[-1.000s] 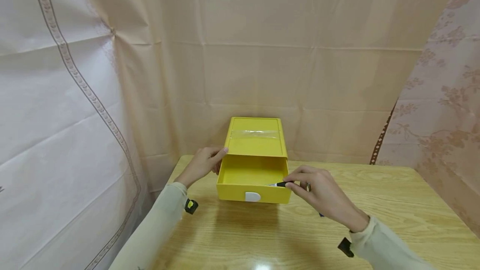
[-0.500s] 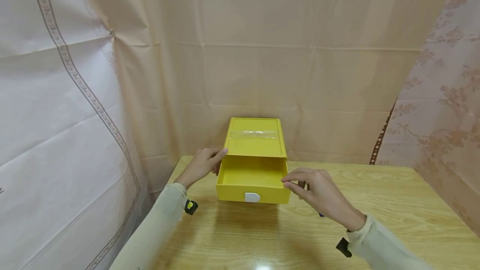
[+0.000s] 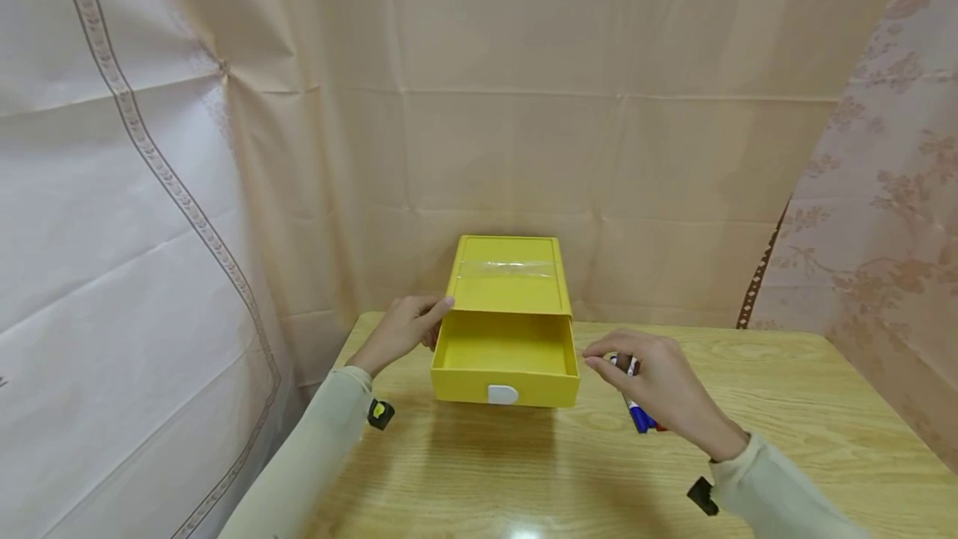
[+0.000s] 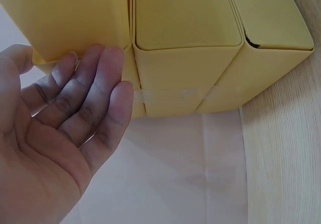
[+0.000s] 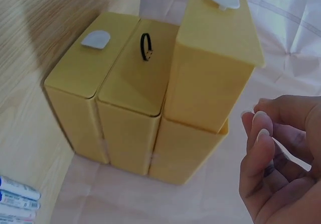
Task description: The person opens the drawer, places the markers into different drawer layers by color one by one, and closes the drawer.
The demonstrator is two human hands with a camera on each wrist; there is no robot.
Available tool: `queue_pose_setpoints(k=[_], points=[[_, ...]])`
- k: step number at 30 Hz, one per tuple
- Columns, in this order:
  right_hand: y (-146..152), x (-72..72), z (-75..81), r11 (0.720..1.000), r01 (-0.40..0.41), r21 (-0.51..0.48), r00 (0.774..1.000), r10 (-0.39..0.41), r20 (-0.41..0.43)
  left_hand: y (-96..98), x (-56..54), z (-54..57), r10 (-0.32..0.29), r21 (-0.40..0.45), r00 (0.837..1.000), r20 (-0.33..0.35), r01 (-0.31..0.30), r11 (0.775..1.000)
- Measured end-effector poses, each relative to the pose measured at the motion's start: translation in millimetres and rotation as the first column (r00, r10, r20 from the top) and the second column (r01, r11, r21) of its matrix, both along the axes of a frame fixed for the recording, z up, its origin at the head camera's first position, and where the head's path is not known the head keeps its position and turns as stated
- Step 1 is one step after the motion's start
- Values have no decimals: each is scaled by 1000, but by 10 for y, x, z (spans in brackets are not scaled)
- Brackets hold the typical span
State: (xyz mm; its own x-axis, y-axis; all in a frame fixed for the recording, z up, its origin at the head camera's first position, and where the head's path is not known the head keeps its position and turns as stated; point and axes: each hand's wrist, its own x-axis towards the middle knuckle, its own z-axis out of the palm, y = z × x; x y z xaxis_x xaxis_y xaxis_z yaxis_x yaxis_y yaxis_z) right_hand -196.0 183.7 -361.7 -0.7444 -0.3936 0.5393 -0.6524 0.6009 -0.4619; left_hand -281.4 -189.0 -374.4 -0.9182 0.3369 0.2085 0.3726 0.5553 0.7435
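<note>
A yellow drawer unit (image 3: pixel 509 295) stands near the table's back edge, its top drawer (image 3: pixel 460 384) pulled well out. My left hand (image 3: pixel 404 327) rests at the unit's left front corner, thumb at the top edge. In the left wrist view its gently bent fingers (image 4: pixel 110 76) touch the side. My right hand (image 3: pixel 659 377) hovers just right of the drawer, fingers loosely curled, thumb tip close to the index fingertip, nothing between them. Beneath it, partly hidden, lie markers (image 3: pixel 642 420) with blue and red caps. The drawer's front wall hides part of its floor.
Two lower drawers are pushed in: the middle one (image 5: pixel 130 73) with a black loop, the bottom one (image 5: pixel 75 76) with a white handle. Several white-bodied markers (image 5: pixel 19 200) lie side by side on the wooden table (image 3: pixel 479 472). A beige cloth (image 3: pixel 509 131) hangs behind.
The right hand has let go of a black-capped marker over the drawer's right front corner; that marker is out of sight. The hand has moved right, uncovering more markers. The left hand stays put.
</note>
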Motion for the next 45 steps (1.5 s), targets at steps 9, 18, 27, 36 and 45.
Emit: queue_pose_setpoints(k=[9, 18, 27, 36, 45], points=[[219, -109, -132, 993, 110, 32, 993, -111, 34, -12, -5, 1, -4, -2, 1000, -6, 4, 1000], [552, -234, -363, 967, 229, 108, 964, -241, 111, -9, -2, 3, -8, 5, 1000, -4, 8, 1000], [832, -344, -580, 949, 268, 164, 943, -293, 158, -15, -1, 34, -15, -8, 1000, -10, 15, 1000], [1030, -358, -821, 939, 287, 192, 894, -334, 298, 0, -16, 22, -11, -17, 1000, -11, 11, 1000], [1149, -382, -929, 929, 304, 211, 869, -361, 339, -11, -6, 6, -13, -10, 1000, -11, 13, 1000]])
